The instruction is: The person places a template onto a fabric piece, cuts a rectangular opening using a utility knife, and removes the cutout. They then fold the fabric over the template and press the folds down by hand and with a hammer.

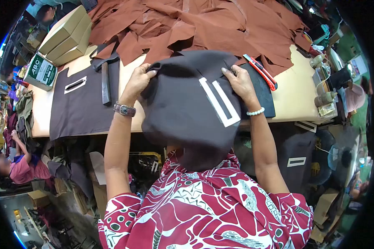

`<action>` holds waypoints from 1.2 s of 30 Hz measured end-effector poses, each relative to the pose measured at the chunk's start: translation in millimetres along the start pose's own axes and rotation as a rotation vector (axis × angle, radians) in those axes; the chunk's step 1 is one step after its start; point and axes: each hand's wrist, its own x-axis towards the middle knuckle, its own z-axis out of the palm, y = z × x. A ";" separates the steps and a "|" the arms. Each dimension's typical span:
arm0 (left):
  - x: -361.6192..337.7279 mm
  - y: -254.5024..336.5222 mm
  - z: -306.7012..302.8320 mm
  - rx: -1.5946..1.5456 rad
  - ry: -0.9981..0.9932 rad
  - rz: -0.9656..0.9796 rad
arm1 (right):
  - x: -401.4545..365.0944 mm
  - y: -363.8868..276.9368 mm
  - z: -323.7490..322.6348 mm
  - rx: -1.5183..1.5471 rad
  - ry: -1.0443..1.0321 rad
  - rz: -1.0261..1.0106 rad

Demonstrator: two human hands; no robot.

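Between my two hands hangs a dark brown fabric piece (174, 95), raised over the table's front edge and drooping toward my chest. My left hand (138, 81) pinches its upper left corner, thumb against the fingers. At the upper right edge my right hand (240, 83) grips the same cloth between thumb and fingers, with a thin dark tip showing just above them. A white rectangular strip frame (208, 98) lies on the cloth's right side, slanting down toward me. Right behind my right hand are a red utility knife (262, 74) and a black board (265, 101).
Reddish-brown fabric sheets (220, 25) cover the back of the table (299, 91). At left lie another dark fabric piece (81, 110) and a hammer-like tool (106, 85). Boxes (66, 37) and a green-white tin (40, 71) stand beyond. A person (23, 166) sits far left.
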 end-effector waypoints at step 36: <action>-24.8 31.6 98.6 -0.547 -0.012 -0.184 | 61.2 -45.8 22.5 0.410 0.062 -0.342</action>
